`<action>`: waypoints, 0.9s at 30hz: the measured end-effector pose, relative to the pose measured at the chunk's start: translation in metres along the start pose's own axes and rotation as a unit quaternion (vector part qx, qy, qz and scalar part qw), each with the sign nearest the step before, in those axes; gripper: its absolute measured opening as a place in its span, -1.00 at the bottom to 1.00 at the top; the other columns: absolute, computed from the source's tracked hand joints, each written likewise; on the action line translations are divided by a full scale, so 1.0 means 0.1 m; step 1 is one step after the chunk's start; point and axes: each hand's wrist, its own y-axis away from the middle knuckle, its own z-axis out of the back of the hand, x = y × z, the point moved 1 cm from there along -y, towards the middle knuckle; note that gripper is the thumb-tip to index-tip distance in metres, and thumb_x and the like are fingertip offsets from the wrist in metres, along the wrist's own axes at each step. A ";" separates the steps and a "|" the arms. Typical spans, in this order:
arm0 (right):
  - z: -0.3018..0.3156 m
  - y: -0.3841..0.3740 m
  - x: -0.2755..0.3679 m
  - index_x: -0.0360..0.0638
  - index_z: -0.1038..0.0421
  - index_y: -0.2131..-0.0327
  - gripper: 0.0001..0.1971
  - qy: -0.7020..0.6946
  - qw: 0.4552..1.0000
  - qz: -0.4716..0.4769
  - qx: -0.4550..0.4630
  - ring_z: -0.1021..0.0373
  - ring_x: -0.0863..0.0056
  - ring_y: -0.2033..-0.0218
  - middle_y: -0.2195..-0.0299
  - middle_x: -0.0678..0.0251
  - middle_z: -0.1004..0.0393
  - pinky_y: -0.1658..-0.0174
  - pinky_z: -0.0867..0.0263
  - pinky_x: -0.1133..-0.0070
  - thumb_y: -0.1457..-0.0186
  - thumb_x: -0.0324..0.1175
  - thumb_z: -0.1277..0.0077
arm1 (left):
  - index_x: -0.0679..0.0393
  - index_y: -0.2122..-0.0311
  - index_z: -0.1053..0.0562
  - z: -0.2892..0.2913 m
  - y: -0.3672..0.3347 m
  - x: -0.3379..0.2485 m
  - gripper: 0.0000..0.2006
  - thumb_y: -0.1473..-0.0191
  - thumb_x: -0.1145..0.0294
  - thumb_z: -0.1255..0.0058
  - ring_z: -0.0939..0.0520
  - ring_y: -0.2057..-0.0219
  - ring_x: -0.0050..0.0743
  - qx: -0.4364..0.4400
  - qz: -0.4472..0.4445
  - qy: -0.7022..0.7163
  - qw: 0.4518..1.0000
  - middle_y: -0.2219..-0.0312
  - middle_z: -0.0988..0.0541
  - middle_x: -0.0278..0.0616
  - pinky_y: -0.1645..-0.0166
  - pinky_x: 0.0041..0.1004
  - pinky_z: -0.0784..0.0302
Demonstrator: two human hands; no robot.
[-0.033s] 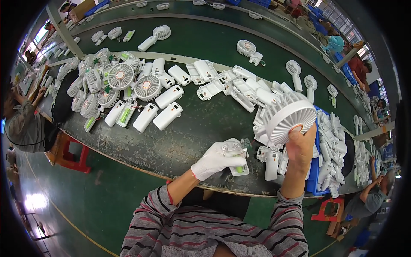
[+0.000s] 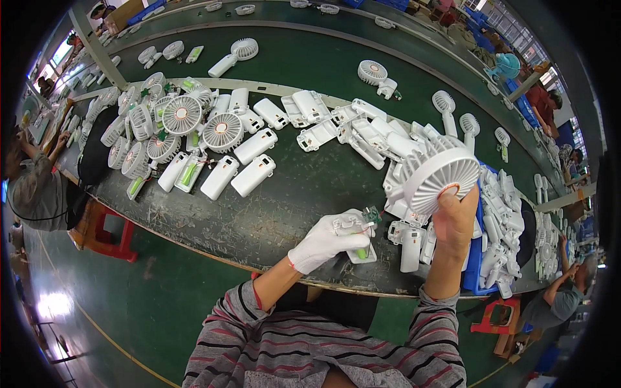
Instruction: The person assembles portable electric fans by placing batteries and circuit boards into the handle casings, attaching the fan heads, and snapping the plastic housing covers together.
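Note:
My left hand (image 2: 320,244), in a white glove, is closed on an open white fan handle (image 2: 370,255) at the table's near edge. A green battery (image 2: 360,253) lies inside that handle, and a small green circuit board (image 2: 370,214) with thin wires sticks up at its far end. My bare right hand (image 2: 455,226) grips a white fan head (image 2: 442,177) by its rim, thumb near the orange-ringed centre. The fan head is raised and tilted above a pile of white handle shells (image 2: 381,136). Part of the handle is hidden by my gloved fingers.
Several fan heads (image 2: 182,115) with wired handles are heaped on the left of the dark table (image 2: 278,207). A blue bin (image 2: 471,279) full of white shells stands at my right. Beyond runs a green conveyor (image 2: 310,59) carrying fans. People sit at both sides.
The circuit board at the handle's end has tipped up and shows more clearly. The fan head in my right hand has shifted slightly to the right. Both hands keep their hold.

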 end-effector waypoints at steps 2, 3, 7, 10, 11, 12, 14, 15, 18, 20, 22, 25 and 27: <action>0.01 -0.04 -0.02 -0.41 -0.20 0.04 -0.34 -0.010 1.000 0.002 -0.013 -0.39 0.50 0.20 0.20 0.22 -0.40 0.08 -0.28 0.58 0.29 -0.44 -0.24 | 0.32 0.10 -0.35 -0.02 0.01 0.08 -0.62 -0.01 0.32 -0.05 -0.53 0.15 -0.20 0.019 -0.056 0.130 0.990 0.15 -0.45 -0.03 0.05 -0.24 -0.45; 0.00 -0.07 -0.02 -0.40 -0.21 0.05 -0.37 -0.020 0.999 0.004 -0.025 -0.38 0.50 0.20 0.20 0.23 -0.40 0.07 -0.28 0.57 0.25 -0.45 -0.23 | 0.32 0.10 -0.35 -0.01 0.02 0.13 -0.62 -0.01 0.32 -0.05 -0.53 0.15 -0.20 0.018 -0.057 0.129 0.990 0.15 -0.45 -0.03 0.05 -0.24 -0.45; 0.03 -0.15 -0.09 -0.36 -0.24 0.08 -0.44 -0.016 0.999 -0.009 -0.043 -0.37 0.52 0.21 0.20 0.25 -0.40 0.09 -0.27 0.58 0.18 -0.39 -0.23 | 0.25 0.03 -0.25 -0.03 0.06 0.17 -0.56 -0.04 0.23 0.00 -0.52 0.17 -0.09 0.091 -0.076 0.224 0.967 0.28 -0.45 -0.05 -0.03 -0.12 -0.35; 0.07 -0.18 -0.16 -0.36 -0.24 0.09 -0.43 -0.011 0.998 -0.016 -0.064 -0.37 0.54 0.23 0.21 0.26 -0.40 0.11 -0.27 0.60 0.19 -0.37 -0.24 | 0.24 0.06 -0.28 -0.05 0.06 0.16 -0.59 0.00 0.29 -0.02 -0.54 0.22 -0.17 0.071 -0.102 0.261 0.957 0.31 -0.45 -0.09 0.02 -0.19 -0.42; 0.07 -0.19 -0.16 -0.36 -0.24 0.09 -0.43 -0.011 0.998 -0.017 -0.063 -0.37 0.54 0.23 0.21 0.26 -0.40 0.11 -0.27 0.60 0.19 -0.37 -0.24 | 0.24 0.08 -0.29 -0.03 0.07 0.14 -0.61 0.03 0.34 -0.02 -0.55 0.28 -0.26 0.066 -0.081 0.234 0.967 0.32 -0.45 -0.12 0.09 -0.26 -0.45; 0.06 -0.19 -0.16 -0.36 -0.24 0.09 -0.43 -0.008 0.997 -0.018 -0.069 -0.37 0.54 0.23 0.21 0.26 -0.40 0.11 -0.27 0.60 0.20 -0.36 -0.24 | 0.24 0.09 -0.30 -0.02 0.08 0.12 -0.62 0.05 0.39 -0.02 -0.55 0.33 -0.34 0.060 -0.059 0.207 0.975 0.33 -0.45 -0.15 0.15 -0.33 -0.47; 0.06 -0.18 -0.16 -0.36 -0.24 0.09 -0.42 -0.002 0.997 -0.015 -0.070 -0.37 0.54 0.24 0.22 0.26 -0.40 0.12 -0.27 0.60 0.20 -0.34 -0.25 | 0.24 0.11 -0.32 -0.02 0.11 0.02 -0.62 0.08 0.44 -0.04 -0.52 0.38 -0.43 0.046 -0.008 0.152 0.987 0.32 -0.44 -0.18 0.21 -0.41 -0.46; 0.06 -0.17 -0.15 -0.36 -0.24 0.09 -0.42 0.002 0.998 -0.012 -0.065 -0.37 0.54 0.24 0.22 0.26 -0.40 0.12 -0.28 0.60 0.21 -0.34 -0.25 | 0.24 0.12 -0.33 -0.03 0.12 -0.02 -0.62 0.12 0.48 -0.06 -0.50 0.44 -0.52 0.033 0.044 0.095 0.994 0.32 -0.44 -0.21 0.28 -0.49 -0.45; 0.04 -0.13 -0.16 -0.38 -0.23 0.08 -0.39 0.024 0.999 -0.006 -0.043 -0.38 0.53 0.23 0.21 0.25 -0.40 0.11 -0.28 0.60 0.28 -0.43 -0.22 | 0.23 0.13 -0.35 0.00 0.04 0.07 -0.60 0.17 0.50 -0.11 -0.44 0.52 -0.66 -0.068 -0.028 -0.041 0.996 0.42 -0.43 -0.32 0.40 -0.61 -0.36; -0.04 -0.10 -0.12 -0.42 -0.21 0.04 -0.30 0.079 0.996 0.001 -0.042 -0.38 0.52 0.21 0.21 0.24 -0.40 0.07 -0.27 0.61 0.41 -0.49 -0.19 | 0.23 0.10 -0.33 0.06 0.01 0.05 -0.53 0.20 0.43 -0.17 -0.40 0.57 -0.70 -0.149 -0.122 -0.161 0.968 0.40 -0.41 -0.38 0.48 -0.63 -0.33; -0.05 -0.04 -0.09 -0.43 -0.19 0.03 -0.23 0.106 0.994 0.000 -0.012 -0.38 0.52 0.21 0.22 0.24 -0.41 0.07 -0.26 0.61 0.48 -0.48 -0.21 | 0.24 0.11 -0.33 0.15 0.07 -0.06 -0.53 0.17 0.36 -0.17 -0.41 0.53 -0.68 -0.134 -0.013 -0.057 0.989 0.40 -0.40 -0.35 0.43 -0.60 -0.36; -0.10 0.00 -0.09 -0.38 -0.19 0.06 -0.16 0.144 0.988 0.008 0.061 -0.38 0.51 0.20 0.21 0.20 -0.41 0.08 -0.27 0.61 0.56 -0.40 -0.38 | 0.22 0.21 -0.33 0.28 0.06 0.02 -0.68 -0.03 0.21 -0.03 -0.32 0.62 -0.64 -0.141 -0.086 0.210 0.964 0.61 -0.30 -0.39 0.53 -0.57 -0.26; -0.18 0.06 -0.15 -0.32 -0.19 0.10 -0.17 0.089 0.987 0.002 0.134 -0.37 0.42 0.17 0.21 0.10 -0.41 0.06 -0.29 0.53 0.57 -0.44 -0.44 | 0.17 0.30 -0.36 0.27 0.04 -0.10 -0.76 -0.07 0.21 0.00 -0.28 0.65 -0.62 -0.202 -0.057 0.236 0.949 0.63 -0.28 -0.39 0.58 -0.56 -0.20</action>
